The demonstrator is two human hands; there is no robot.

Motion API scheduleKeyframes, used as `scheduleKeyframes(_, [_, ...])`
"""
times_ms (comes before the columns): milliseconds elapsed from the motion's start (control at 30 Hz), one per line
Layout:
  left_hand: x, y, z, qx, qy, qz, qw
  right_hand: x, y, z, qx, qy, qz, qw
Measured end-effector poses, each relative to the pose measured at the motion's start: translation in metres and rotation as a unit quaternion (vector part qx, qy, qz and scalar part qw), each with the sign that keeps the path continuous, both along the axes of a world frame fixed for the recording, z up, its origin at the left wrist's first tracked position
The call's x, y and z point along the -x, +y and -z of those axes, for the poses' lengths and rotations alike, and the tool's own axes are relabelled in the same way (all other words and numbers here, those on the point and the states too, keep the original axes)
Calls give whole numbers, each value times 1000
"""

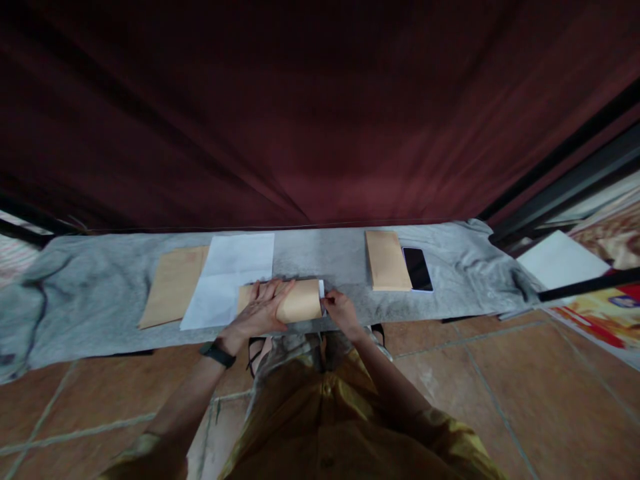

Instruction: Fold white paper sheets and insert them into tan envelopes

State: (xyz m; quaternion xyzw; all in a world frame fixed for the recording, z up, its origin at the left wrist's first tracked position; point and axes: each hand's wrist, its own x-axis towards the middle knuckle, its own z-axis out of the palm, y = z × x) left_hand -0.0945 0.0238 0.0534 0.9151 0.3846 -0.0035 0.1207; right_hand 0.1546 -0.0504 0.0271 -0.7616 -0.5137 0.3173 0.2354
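A brown envelope [303, 301] lies crosswise in front of me, with white paper [321, 289] showing at its right end. My left hand [263, 307] rests flat on the envelope's left half, fingers spread, holding nothing. My right hand [341, 312] is closed in a pinch at the right end, on the edge of the white paper. Left of the envelope are white sheets [230, 273], partly over more brown envelopes [173, 283]. On the right lies a stack of brown envelopes [387, 260], touching a dark-screened phone [417, 269].
A grey cloth [320, 250] covers the long narrow surface. Behind it hangs a dark red curtain [320, 147]. Dark metal bars [565, 167] stand at the right, near a white sheet [563, 260] and a colourful printed package [605, 317]. Brown floor tiles [465, 380] lie below.
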Motion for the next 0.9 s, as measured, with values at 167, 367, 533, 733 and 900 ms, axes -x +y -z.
scheduleKeyframes(167, [-1,0,-1,3,3,5,1000,3,1,-2,20,-25,-7,999])
scheduleKeyframes(367, [-2,0,-2,6,3,6,1000,3,3,-9,46,-47,-21,998])
scheduleKeyframes(533, [-3,1,-1,13,0,6,1000,5,6,-13,65,-62,-28,995])
scheduleKeyframes(733, [-3,3,2,41,16,0,999,7,9,-18,80,-96,-31,992])
scheduleKeyframes(900, [-3,4,4,46,29,0,999,9,10,-22,89,-105,-27,990])
